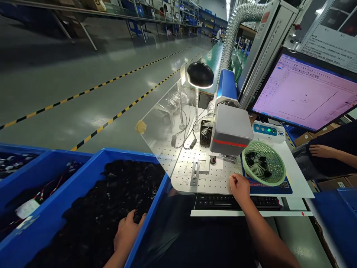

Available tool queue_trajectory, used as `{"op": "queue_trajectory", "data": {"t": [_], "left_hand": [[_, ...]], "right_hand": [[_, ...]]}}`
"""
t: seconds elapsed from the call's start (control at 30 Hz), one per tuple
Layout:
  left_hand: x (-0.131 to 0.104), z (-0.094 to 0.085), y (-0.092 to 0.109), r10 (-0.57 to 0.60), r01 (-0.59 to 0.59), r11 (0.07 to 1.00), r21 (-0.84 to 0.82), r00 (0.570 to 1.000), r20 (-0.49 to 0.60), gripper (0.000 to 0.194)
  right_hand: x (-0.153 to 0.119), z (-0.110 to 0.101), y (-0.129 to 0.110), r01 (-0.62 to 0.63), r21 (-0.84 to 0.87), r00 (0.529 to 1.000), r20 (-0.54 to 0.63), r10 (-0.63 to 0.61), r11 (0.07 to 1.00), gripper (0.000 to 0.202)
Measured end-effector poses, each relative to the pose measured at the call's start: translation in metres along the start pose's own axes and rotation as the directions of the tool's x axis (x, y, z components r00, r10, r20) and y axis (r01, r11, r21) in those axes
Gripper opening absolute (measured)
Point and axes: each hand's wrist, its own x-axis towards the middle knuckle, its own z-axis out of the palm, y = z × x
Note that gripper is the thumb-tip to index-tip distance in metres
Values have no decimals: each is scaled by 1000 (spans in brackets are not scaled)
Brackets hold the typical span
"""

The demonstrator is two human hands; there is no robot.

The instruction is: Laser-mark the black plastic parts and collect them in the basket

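My left hand (126, 232) reaches into a large blue bin (102, 154) heaped with small black parts (111, 193). Its fingers and thumb curl around a small black part at the heap's surface, whose exact kind I cannot make out. My right hand (240, 188) is closed at the front edge of the perforated metal worktable (181, 182), just above the black keyboard (214, 202). Whatever those fingers hold, if anything, is hidden. To the right of it sits a green plastic basket (279, 167) with several black round parts (267, 174) inside.
A grey machine head (232, 126) with a red stripe overhangs the worktable. A metal fixture (195, 172), lamp (200, 74) and clear sheet (161, 130) stand left of it. The monitor (304, 89) is at right; another person's arm (331, 152) shows below it.
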Motion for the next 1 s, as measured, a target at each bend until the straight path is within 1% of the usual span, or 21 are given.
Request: {"op": "queue_trajectory", "data": {"t": [0.1, 0.23, 0.33, 0.47, 0.6, 0.67, 0.73, 0.8, 0.87, 0.93, 1.0], "left_hand": [[5, 1, -2, -4, 4, 1000, -9, 1000, 20, 78], [9, 2, -3, -13, 13, 1000, -27, 1000, -15, 76], [11, 2, -3, -34, 34, 999, -18, 999, -9, 74], [16, 1, -6, -13, 13, 999, -34, 1000, -19, 67], [20, 0, -11, -5, -5, 994, -113, 996, -89, 53], [19, -3, -12, -25, -3, 982, -190, 989, -146, 47], [15, -10, -11, -72, 22, 960, -280, 982, -172, 44], [9, -18, -10, -151, 83, 917, -391, 978, -146, 44], [2, -27, -8, -251, 165, 841, -515, 963, -101, 46], [-6, -35, -9, -330, 224, 710, -668, 944, -34, 47], [-12, -42, -10, -342, 245, 566, -787, 939, 47, 41]], "right_hand": [[2, 2, -2, -8, -14, 1000, -4, 8, 1000, 28], [1, 3, -3, -7, -17, 1000, -17, 7, 1000, 29], [0, 3, -3, -10, -17, 1000, -4, 10, 1000, 29], [2, 3, -2, -47, -4, 999, 20, 48, 999, 28], [13, 9, -6, -103, 78, 994, 56, 98, 992, 25], [23, 15, -12, -116, 122, 991, 75, 108, 986, 24], [35, 23, -22, -118, 152, 990, 98, 104, 981, 25], [48, 31, -34, -117, 177, 988, 123, 96, 977, 28], [59, 39, -47, -124, 200, 986, 138, 97, 972, 32], [67, 46, -57, -137, 217, 984, 146, 107, 967, 34], [73, 51, -65, -152, 222, 981, 152, 120, 963, 35]]}}
